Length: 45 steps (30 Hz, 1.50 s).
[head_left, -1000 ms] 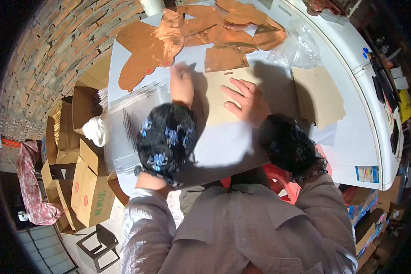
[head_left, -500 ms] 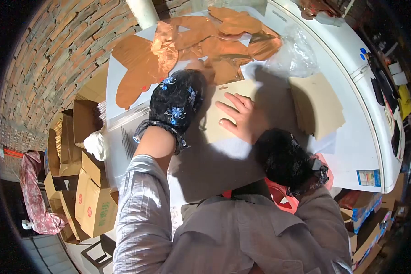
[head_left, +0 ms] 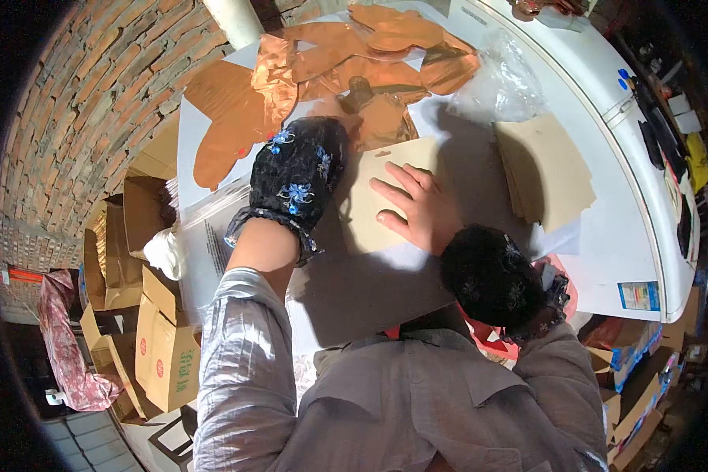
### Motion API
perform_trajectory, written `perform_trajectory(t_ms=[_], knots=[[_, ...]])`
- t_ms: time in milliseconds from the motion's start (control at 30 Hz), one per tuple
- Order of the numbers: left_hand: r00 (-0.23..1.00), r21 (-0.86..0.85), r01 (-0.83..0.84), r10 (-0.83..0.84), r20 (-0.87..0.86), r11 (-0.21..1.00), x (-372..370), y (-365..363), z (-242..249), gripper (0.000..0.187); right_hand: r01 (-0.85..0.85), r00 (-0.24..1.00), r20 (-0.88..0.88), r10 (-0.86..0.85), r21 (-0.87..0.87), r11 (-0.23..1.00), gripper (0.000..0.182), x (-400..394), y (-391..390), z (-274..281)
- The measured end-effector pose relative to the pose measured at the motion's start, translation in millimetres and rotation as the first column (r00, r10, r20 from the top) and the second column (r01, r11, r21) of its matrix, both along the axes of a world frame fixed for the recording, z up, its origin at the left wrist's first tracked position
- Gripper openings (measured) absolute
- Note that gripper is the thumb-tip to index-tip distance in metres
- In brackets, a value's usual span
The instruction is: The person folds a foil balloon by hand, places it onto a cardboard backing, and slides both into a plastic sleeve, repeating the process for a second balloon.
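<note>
My right hand (head_left: 421, 206) lies with fingers spread on a beige card sheet (head_left: 367, 206) that has a small slot near its top edge. Beyond the black sleeve cover with blue flowers (head_left: 299, 173), my left hand (head_left: 344, 110) reaches to the near copper-coloured foil pieces (head_left: 387, 118). Its fingers are smeared and partly hidden by the cover. More shiny copper foil cutouts (head_left: 232, 102) with rounded outlines spread across the back of the white table (head_left: 598, 267). A second black cover (head_left: 492, 275) wraps my right forearm.
To the right sits a stack of beige card sheets (head_left: 554, 169), with a crumpled clear plastic bag (head_left: 499, 82) behind it. Clear plastic sleeves (head_left: 212, 244) lie at the table's left edge. Open cardboard boxes (head_left: 161, 346) stand at left, below a brick wall (head_left: 79, 134).
The whole view has shifted slightly. My right hand stays spread on the beige card, and my left hand remains at the foil pieces with little visible movement.
</note>
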<state>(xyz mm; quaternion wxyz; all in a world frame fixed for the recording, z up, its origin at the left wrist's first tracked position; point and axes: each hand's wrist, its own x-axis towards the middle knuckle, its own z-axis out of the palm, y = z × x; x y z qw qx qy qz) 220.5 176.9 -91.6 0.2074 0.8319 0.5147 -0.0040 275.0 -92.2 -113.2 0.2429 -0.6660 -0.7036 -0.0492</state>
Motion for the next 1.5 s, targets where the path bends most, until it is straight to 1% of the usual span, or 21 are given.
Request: perform_trajectory(t_ms=[167,233,300,400,433,500,533,633,733,833,933,1033,1067,1133,1167,1200,1300,1333,1367,1400,1500], knots=[[1.000,0.049,-0.023,0.022,0.007,0.999,6.3,0.8,-9.3,0.079,0.019,1.000,-0.016,-0.019,-0.004,1.000,0.050,-3.6,-2.9,3.7],[0.999,0.131,-0.032,0.034,-0.015,0.991,11.8,0.7,-17.7,0.074,0.016,1.000,-0.011,-0.016,-0.002,1.000,0.049,-3.2,-2.5,4.3],[0.996,0.274,-0.031,0.052,-0.071,0.961,16.6,-2.1,-21.6,0.070,0.004,1.000,-0.002,-0.004,0.004,1.000,0.049,-1.8,-1.9,3.6],[0.979,0.135,0.102,-0.124,0.161,0.986,11.6,12.3,-21.6,0.056,0.003,1.000,0.010,-0.003,0.004,1.000,0.050,-0.7,-2.0,3.5],[0.933,-0.012,0.124,-0.112,0.343,0.992,6.6,17.4,-23.5,0.051,0.000,1.000,-0.005,0.001,0.035,0.999,0.050,-1.5,-1.7,3.3],[0.759,-0.282,0.232,0.008,0.651,0.931,-4.9,16.5,-17.1,0.041,-0.008,0.999,-0.036,0.012,0.098,0.995,0.050,-2.7,-1.4,2.2],[0.742,-0.270,0.208,0.028,0.669,0.940,-4.5,16.6,-18.5,0.036,-0.005,0.999,-0.047,0.010,0.095,0.995,0.050,-2.9,-1.1,0.7],[0.691,-0.200,0.407,-0.157,0.706,0.891,-10.4,37.7,-30.2,0.041,0.000,0.998,-0.068,0.006,0.083,0.997,0.050,-2.8,-1.4,-2.1],[0.594,-0.192,0.362,-0.067,0.802,0.912,-10.3,34.8,-31.3,0.036,0.003,0.998,-0.069,0.002,0.071,0.997,0.050,-3.3,-2.2,0.3],[0.629,-0.089,0.334,-0.152,0.762,0.938,-15.3,15.7,-9.6,0.036,0.008,0.998,-0.059,-0.004,0.064,0.998,0.051,-3.6,-2.1,1.2],[0.642,-0.174,0.395,-0.135,0.754,0.902,-13.9,34.7,-21.3,0.034,0.007,0.999,-0.050,-0.004,0.061,0.998,0.051,-2.7,-2.6,1.2],[0.678,0.135,0.310,-0.318,0.662,0.941,-14.3,10.3,-0.1,0.034,0.010,0.999,-0.036,-0.009,0.044,0.999,0.051,-4.0,-2.0,1.4],[0.768,0.167,0.268,-0.315,0.558,0.949,-10.8,11.2,-1.3,0.034,0.017,1.000,-0.021,-0.017,0.028,0.999,0.051,-3.6,-2.3,1.5],[0.752,0.171,0.212,-0.273,0.600,0.962,8.9,41.3,-49.7,0.037,0.025,1.000,-0.007,-0.025,0.010,1.000,0.051,-3.1,-2.4,1.8],[0.742,0.172,0.184,-0.252,0.621,0.968,11.8,36.4,-47.3,0.038,0.025,1.000,-0.009,-0.025,0.007,1.000,0.051,-3.4,-2.5,2.1],[0.826,0.272,0.150,-0.272,0.494,0.950,11.3,32.4,-44.9,0.047,0.026,1.000,-0.011,-0.026,0.005,1.000,0.051,-3.3,-2.5,2.5],[0.865,0.381,-0.133,-0.081,0.495,0.915,5.3,6.7,-34.9,0.054,0.024,1.000,-0.012,-0.024,0.013,1.000,0.050,-2.6,-2.7,0.3],[0.863,0.125,-0.069,-0.004,0.505,0.990,0.2,4.1,-21.3,0.050,0.017,1.000,-0.023,-0.017,0.031,0.999,0.050,-2.6,-2.6,0.1],[0.867,-0.141,-0.002,0.072,0.493,0.990,-8.3,1.5,1.4,0.046,0.012,0.999,-0.035,-0.010,0.050,0.999,0.051,-3.1,-2.4,-0.1],[0.876,-0.397,0.059,0.143,0.460,0.916,-14.5,3.4,11.5,0.042,0.005,0.999,-0.047,-0.002,0.068,0.998,0.051,-3.3,-2.2,-0.6],[0.784,-0.706,0.232,0.302,0.543,0.669,-22.4,19.0,-13.2,0.032,0.022,1.000,-0.020,-0.021,0.038,0.999,0.050,-2.1,-2.1,-3.3]])
